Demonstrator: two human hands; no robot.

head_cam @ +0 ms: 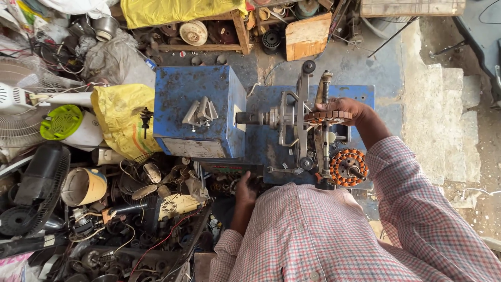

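Winding step: my right hand (342, 108) grips the winder's toothed wheel (329, 116) at the blue base's (365, 94) far edge; copper-wound stator (348, 167) near edge. Left hand (244, 189) in scrap pile (156, 209), grip unclear. Next: turn steadily.

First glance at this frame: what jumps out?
The blue metal box at centre, joined to a blue winding rig where the right hand grips a toothed wheel. Just below it sits an orange-wound stator. The left hand reaches into the parts heap at lower left, beside a yellow bag.
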